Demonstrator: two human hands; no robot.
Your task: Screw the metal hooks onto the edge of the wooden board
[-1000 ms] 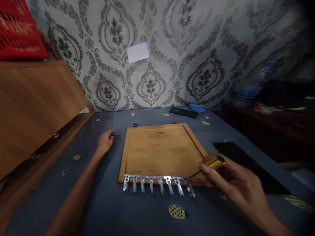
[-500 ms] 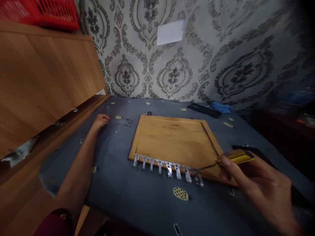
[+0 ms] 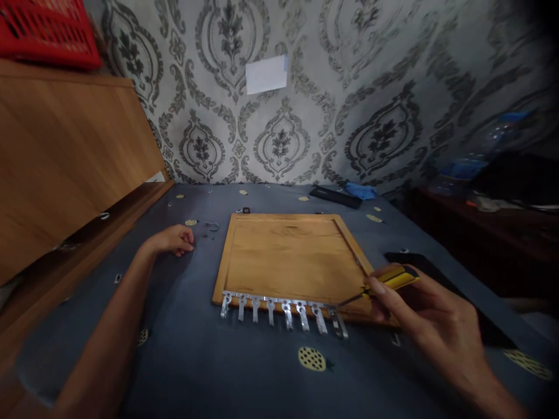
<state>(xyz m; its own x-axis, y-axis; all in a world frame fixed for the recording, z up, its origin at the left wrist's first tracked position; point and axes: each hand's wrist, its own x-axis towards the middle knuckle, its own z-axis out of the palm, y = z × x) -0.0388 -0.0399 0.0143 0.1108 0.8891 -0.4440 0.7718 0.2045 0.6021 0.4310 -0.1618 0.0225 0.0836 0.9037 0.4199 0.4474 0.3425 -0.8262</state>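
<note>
My right hand (image 3: 428, 326) is closed around the yellow and black handle of a screwdriver (image 3: 395, 279). The shaft points left and down, its tip at the right end of a metal strip of hooks (image 3: 279, 307). Several silver hooks hang from this strip along the near edge of a framed wooden board (image 3: 288, 256), which lies on the table. Left of the board, my left hand (image 3: 174, 240) rests on the cloth with curled fingers; whether they hold anything is hidden. Just beyond its fingertips lie small dark bits (image 3: 212, 237) and a thin curved piece (image 3: 212, 226).
A dark patterned cloth (image 3: 183, 349) covers the table. Behind the board lie a black case (image 3: 335, 196) and a blue cloth (image 3: 360, 191). A flat black item (image 3: 437, 273) sits to the right. A wooden cabinet (image 3: 78, 157) with a red basket (image 3: 52, 35) borders the left side.
My left hand has shifted toward the board and nearer to me, its fingers more curled. The screwdriver tip stays at the strip's right end. The whole view has shifted slightly.
</note>
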